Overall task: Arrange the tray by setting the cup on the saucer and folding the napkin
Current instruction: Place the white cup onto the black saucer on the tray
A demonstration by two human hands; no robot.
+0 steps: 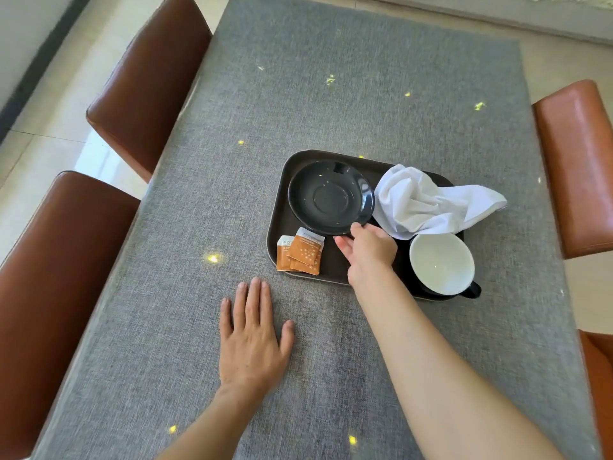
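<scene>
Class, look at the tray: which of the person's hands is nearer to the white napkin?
Right. The right hand grips the saucer beside the napkin; the left hand lies flat on the table, off the tray.

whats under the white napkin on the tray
The crumpled napkin lies on the dark tray, its lower edge draped just over the cup rim, one corner hanging past the tray's right edge. Whatever else sits beneath the folds is hidden.

- The left hand point(253, 340) is bare: no glove, ring or watch shows.
- The right hand point(368, 252) is likewise bare, without jewellery.
- Both forearms are uncovered, with no sleeve in view.
- Fingernails are short and unpainted.
</scene>
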